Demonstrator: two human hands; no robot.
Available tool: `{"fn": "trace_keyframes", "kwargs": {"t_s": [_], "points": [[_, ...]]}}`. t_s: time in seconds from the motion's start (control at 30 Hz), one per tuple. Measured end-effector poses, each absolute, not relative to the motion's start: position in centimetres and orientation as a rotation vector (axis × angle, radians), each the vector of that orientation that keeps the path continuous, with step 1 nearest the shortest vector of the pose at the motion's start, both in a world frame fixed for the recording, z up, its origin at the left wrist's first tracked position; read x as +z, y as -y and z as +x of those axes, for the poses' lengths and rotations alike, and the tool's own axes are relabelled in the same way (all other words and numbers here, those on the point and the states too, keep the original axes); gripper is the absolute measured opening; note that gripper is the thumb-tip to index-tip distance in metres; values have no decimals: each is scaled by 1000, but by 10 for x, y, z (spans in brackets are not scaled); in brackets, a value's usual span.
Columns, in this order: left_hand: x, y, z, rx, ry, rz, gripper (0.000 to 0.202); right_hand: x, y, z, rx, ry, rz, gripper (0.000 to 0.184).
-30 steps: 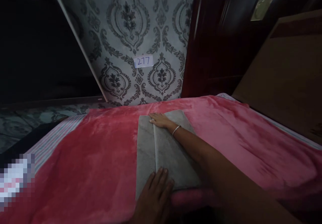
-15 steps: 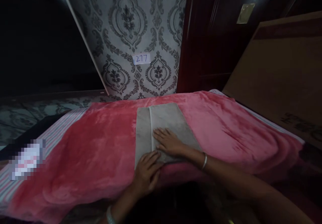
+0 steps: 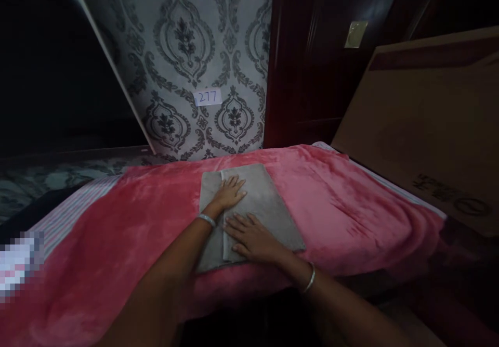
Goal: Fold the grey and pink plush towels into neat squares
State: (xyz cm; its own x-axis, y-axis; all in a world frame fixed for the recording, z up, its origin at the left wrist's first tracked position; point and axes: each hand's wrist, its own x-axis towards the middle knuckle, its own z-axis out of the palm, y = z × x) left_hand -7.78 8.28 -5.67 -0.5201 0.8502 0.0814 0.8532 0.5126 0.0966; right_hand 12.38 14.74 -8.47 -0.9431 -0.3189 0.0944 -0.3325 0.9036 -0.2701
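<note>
A folded grey cloth [image 3: 268,206] lies on a pink plush blanket [image 3: 343,206] spread over a bed. My left hand [image 3: 230,193] rests flat on the far part of the cloth, fingers stretched out and apart. Nearer to me, my right hand [image 3: 251,238] lies flat on the cloth's near part, fingers spread. Each wrist wears a silver bangle. Neither hand holds anything.
A striped sheet [image 3: 74,206] shows at the blanket's left edge. Behind the bed stands a patterned grey wall [image 3: 187,50] with a small label reading 277 [image 3: 207,97]. A dark wooden door [image 3: 319,61] is to its right, and a brown cardboard box [image 3: 429,113] stands at far right.
My left hand moved from the cloth's near edge up to its far part. My right hand drew back from the far end to the near part. The view shifted slightly.
</note>
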Motion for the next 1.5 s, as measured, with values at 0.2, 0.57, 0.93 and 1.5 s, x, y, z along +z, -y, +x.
{"fn": "trace_keyframes", "kwargs": {"t_s": [0.2, 0.57, 0.93, 1.5], "points": [[-76, -81, -84, -230, 2685, -1439, 69, -82, -145, 125, 575, 3010, 503, 62], [-37, -137, -74, -143, 2393, -2006, 57, -58, -196, 143, 570, 2930, 278, 57], [-52, -183, -109, -66, 2562, -1960, 71, -79, -200, 150, 720, 3011, 322, 66], [-59, -195, -127, -173, 2683, -1668, 68, -86, -203, 151, 541, 2990, 336, 63]]}}
